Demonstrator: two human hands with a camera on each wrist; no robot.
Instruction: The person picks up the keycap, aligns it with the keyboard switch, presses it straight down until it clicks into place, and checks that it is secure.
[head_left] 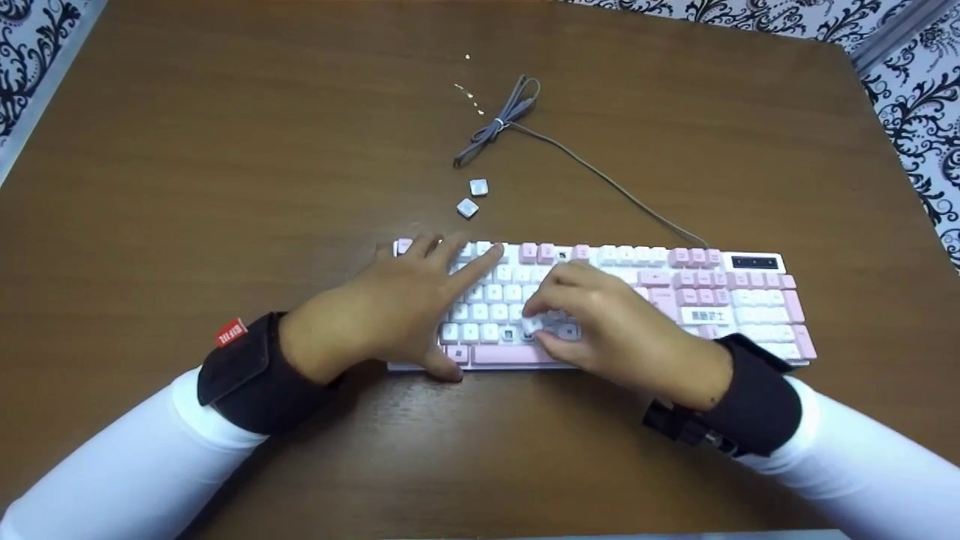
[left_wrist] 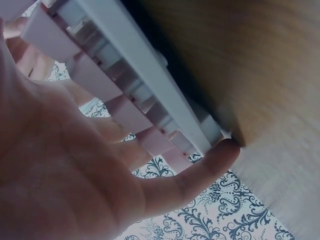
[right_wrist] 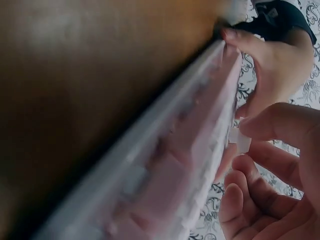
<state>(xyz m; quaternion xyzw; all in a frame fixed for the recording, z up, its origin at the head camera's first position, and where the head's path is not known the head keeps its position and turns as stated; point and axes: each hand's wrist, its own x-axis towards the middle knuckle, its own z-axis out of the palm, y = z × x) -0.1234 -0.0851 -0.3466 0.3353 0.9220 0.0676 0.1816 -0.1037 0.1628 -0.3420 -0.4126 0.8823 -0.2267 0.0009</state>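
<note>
A white and pink keyboard [head_left: 705, 316] lies on the brown table. Across its left end my left hand [head_left: 390, 315] is spread, fingers over the keys and thumb at the front edge; the left wrist view shows a finger [left_wrist: 195, 177] reaching past the keyboard's end. Over the lower letter rows, my right hand [head_left: 615, 330] pinches a white keycap [right_wrist: 243, 142] between thumb and index finger. The keycap stands just above the keys in the right wrist view. Its other fingers [right_wrist: 250, 200] are curled. Near the pinch, a few key places look dark.
Two loose white keycaps [head_left: 478, 187] lie behind the keyboard. Beyond them is a bundled grey cable [head_left: 499, 124] whose line runs to the keyboard's back edge. Several tiny pale bits [head_left: 469, 95] are scattered beside the bundle. Patterned floor [head_left: 922, 142] shows past the table edges.
</note>
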